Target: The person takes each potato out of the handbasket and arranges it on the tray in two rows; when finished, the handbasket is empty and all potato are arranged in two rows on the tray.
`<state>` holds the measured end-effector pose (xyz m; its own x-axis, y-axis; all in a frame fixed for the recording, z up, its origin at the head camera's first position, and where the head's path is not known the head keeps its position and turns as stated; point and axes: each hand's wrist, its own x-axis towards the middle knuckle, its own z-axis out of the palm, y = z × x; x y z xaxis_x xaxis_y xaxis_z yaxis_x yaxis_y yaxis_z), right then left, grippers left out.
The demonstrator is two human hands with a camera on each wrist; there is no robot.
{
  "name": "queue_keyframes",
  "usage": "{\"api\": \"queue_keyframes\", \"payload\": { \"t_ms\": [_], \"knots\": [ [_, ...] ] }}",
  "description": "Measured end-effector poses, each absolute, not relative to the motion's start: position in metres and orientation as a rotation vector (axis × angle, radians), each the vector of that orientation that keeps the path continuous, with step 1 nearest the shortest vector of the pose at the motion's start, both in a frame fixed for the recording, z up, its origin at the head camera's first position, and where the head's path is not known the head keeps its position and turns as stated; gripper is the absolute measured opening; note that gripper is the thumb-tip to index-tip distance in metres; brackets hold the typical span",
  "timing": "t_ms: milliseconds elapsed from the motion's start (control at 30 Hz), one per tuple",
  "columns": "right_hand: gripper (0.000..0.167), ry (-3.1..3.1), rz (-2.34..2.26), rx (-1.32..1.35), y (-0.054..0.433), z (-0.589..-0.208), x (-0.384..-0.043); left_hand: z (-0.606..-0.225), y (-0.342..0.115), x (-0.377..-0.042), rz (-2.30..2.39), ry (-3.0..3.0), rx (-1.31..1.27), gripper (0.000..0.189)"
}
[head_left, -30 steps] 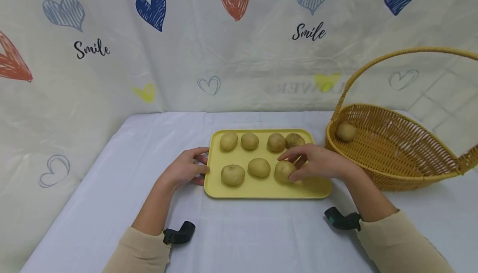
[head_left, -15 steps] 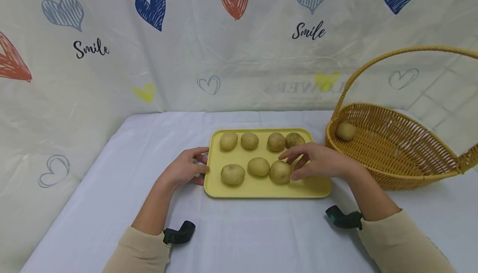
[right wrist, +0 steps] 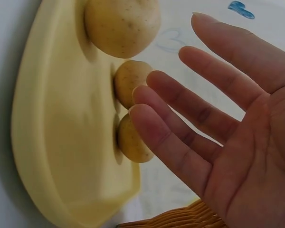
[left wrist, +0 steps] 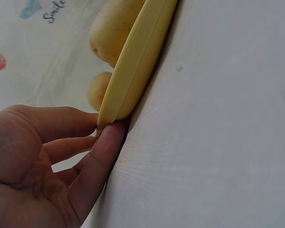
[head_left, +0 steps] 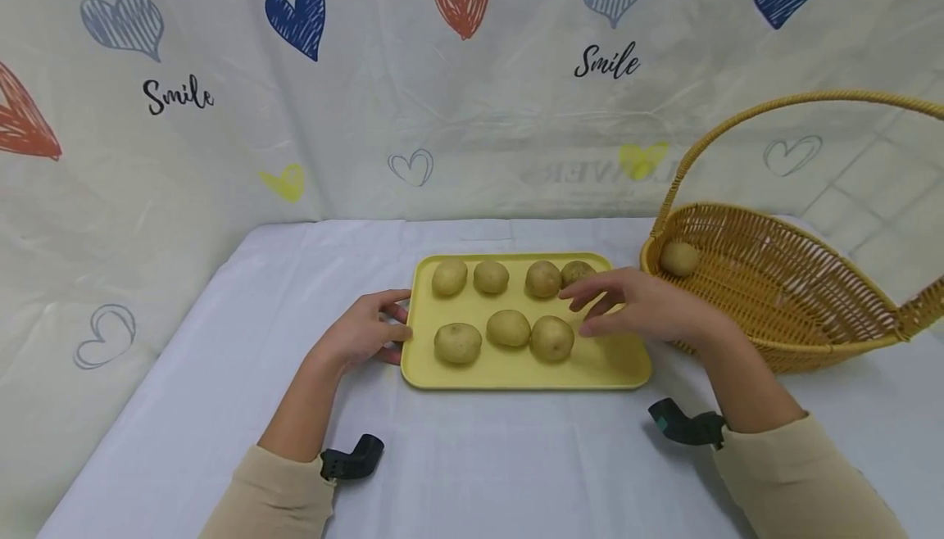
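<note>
A yellow rectangular tray (head_left: 605,369) lies on the white cloth with potatoes in two rows. My left hand (head_left: 357,332) holds the tray's left edge, its thumb and fingers meeting at the rim (left wrist: 133,71) in the left wrist view. Above the tray's right half is my right hand (head_left: 645,305), fingers spread and nothing in them. Just left of its fingertips sits the rightmost front potato (head_left: 551,338), beside the middle front potato (head_left: 508,328). A third front potato (head_left: 457,343) lies to the left. Of the back row, the rightmost potato (head_left: 577,270) is partly covered by the right hand.
A wicker basket (head_left: 782,256) with a tall arched handle (head_left: 789,99) stands right of the tray, close to the right forearm. One potato (head_left: 679,259) rests inside at its left end. Behind the table hangs a white backdrop (head_left: 501,97) printed with hearts.
The rightmost front potato has shifted left, close to the middle one, and my right hand has let go of it and drawn up and right. The left hand stays at the tray's edge.
</note>
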<state>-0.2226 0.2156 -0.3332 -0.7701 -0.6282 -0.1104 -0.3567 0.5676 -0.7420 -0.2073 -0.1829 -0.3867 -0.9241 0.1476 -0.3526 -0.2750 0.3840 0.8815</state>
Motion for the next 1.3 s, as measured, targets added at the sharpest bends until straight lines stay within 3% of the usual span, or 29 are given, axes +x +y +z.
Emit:
{"api": "queue_keyframes", "payload": {
  "t_ms": [733, 1300],
  "knots": [
    [0.035, 2.561, -1.089, -0.817, 0.223, -0.317, -0.22, -0.385, -0.183, -0.205, 1.555, 2.282, -0.056, 0.07],
    [0.036, 2.694, -1.045, -0.606, 0.245, -0.289, -0.216, -0.385, -0.183, -0.205, 1.536, 2.301, -0.049, 0.07]
  ]
}}
